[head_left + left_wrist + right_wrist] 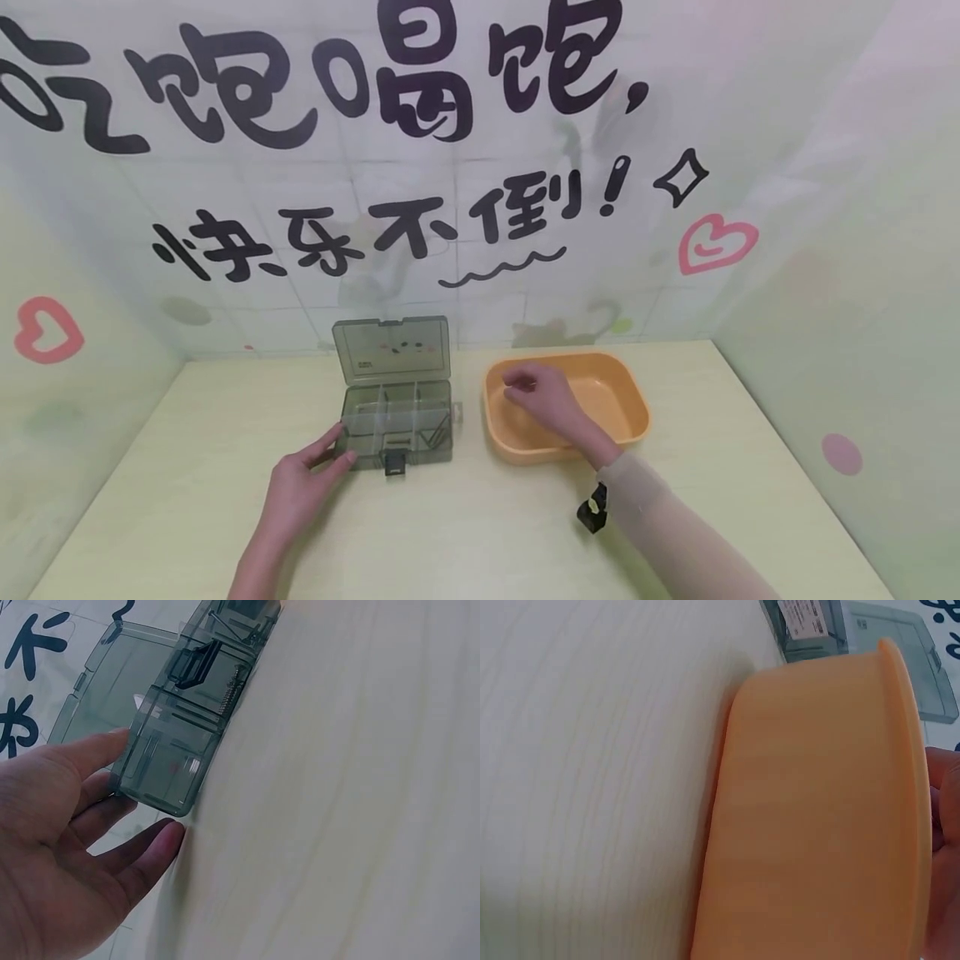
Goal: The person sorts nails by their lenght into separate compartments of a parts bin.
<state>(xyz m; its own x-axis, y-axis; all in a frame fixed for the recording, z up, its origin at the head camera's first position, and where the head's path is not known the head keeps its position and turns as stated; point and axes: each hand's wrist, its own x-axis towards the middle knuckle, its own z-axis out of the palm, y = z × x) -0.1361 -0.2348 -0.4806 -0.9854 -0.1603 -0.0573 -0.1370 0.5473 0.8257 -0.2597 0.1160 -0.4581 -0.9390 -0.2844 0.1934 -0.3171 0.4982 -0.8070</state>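
A translucent grey compartment box [397,421] stands on the table with its lid [393,350] raised at the back. Dark, thin angled pieces [433,435] lie in its front right compartment, and a small ridged piece [229,691] shows in the front middle one. My left hand [303,479] holds the box at its front left corner. Over the left part of an orange tray [517,454] is my right hand [546,400], fingers bent and thumb near the index finger. Whether something small sits between those fingertips cannot be made out; the tray wall hides most of that hand in the right wrist view.
Both containers stand side by side on a pale wooden table [465,533], a narrow gap between them. Behind rises a white wall [300,175] with large black lettering. A black device [592,510] sits at my right wrist. A label [804,618] shows on the box's side.
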